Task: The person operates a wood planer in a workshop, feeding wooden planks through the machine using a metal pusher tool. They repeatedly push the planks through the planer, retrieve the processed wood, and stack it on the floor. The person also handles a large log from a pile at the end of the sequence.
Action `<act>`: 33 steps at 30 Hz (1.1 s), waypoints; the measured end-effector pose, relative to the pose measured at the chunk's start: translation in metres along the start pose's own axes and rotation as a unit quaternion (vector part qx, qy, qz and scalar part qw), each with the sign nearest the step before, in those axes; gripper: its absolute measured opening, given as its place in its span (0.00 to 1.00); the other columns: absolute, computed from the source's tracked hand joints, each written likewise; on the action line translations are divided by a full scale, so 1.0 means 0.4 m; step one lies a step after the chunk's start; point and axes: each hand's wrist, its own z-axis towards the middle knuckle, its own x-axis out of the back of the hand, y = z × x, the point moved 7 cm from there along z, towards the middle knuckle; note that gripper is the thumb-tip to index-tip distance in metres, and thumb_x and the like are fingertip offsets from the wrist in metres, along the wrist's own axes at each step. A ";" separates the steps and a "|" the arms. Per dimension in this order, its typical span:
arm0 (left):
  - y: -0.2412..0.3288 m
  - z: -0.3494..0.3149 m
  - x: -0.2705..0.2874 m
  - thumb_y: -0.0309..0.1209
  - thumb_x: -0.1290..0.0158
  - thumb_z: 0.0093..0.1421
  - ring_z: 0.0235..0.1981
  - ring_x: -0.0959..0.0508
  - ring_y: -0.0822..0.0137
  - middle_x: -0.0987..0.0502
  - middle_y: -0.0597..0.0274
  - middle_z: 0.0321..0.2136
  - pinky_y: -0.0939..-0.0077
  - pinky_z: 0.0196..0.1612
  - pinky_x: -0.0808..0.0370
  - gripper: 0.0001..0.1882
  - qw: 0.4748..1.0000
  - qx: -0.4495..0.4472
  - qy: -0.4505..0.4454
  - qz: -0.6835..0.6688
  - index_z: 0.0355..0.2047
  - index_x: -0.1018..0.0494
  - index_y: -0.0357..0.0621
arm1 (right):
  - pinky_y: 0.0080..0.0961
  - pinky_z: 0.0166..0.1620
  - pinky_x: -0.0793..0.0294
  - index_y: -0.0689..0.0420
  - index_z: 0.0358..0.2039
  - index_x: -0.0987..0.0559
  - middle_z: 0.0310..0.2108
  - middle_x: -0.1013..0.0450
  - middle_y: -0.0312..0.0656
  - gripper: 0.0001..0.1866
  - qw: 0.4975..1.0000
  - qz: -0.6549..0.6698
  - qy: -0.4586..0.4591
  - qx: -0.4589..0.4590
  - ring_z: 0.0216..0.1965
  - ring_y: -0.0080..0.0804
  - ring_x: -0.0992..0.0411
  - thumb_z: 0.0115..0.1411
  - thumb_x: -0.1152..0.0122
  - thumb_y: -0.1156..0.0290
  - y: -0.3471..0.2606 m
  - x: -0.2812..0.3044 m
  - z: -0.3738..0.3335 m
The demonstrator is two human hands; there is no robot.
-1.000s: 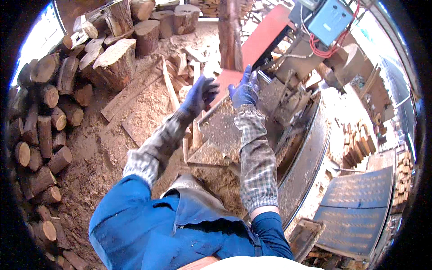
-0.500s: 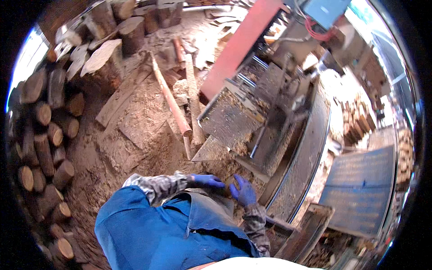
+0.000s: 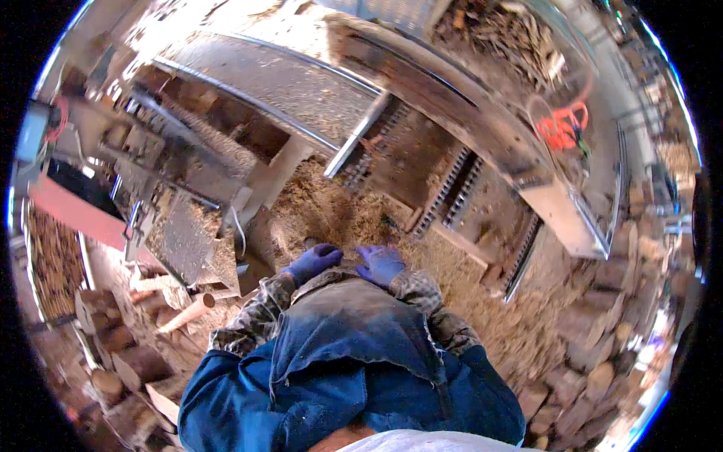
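While both hands sit close together at the top edge of the blue apron [image 3: 354, 324], the left hand [image 3: 312, 261] in its blue glove looks loosely curled right at the bib; the right hand [image 3: 380, 264], also gloved, lies just beside it with fingers spread; can't tell if either is actually pinching the fabric. Sawdust [image 3: 339, 215] covers the ground just beyond them; a metal machine [image 3: 188, 158] stands far left, split logs [image 3: 143, 331] lie near left, and an orange cord [image 3: 561, 128] hangs far right.
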 end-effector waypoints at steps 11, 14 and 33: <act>0.535 0.381 -0.037 0.47 0.39 0.55 0.59 0.31 0.45 0.27 0.52 0.57 0.44 0.57 0.31 0.36 0.667 -0.276 0.261 0.641 0.64 0.34 0.60 | 0.49 0.55 0.26 0.55 0.62 0.30 0.53 0.25 0.56 0.30 0.984 0.102 0.045 -0.140 0.53 0.56 0.26 0.64 0.45 0.51 0.341 -0.117 -0.308; 0.584 0.522 -0.011 0.45 0.40 0.56 0.49 0.22 0.47 0.26 0.54 0.53 0.48 0.47 0.24 0.36 0.653 -0.134 0.183 0.723 0.65 0.35 0.60 | 0.49 0.54 0.26 0.52 0.63 0.30 0.54 0.26 0.56 0.30 0.956 0.163 0.135 -0.201 0.53 0.56 0.26 0.64 0.45 0.51 0.413 -0.139 -0.368; 0.530 0.641 -0.893 0.49 0.36 0.51 0.53 0.28 0.45 0.32 0.52 0.59 0.42 0.54 0.31 0.42 0.559 -0.544 -0.164 0.604 0.66 0.37 0.62 | 0.40 0.55 0.25 0.57 0.57 0.23 0.51 0.22 0.54 0.34 0.637 0.481 0.331 -0.504 0.53 0.49 0.23 0.61 0.39 0.43 0.178 -0.418 -0.478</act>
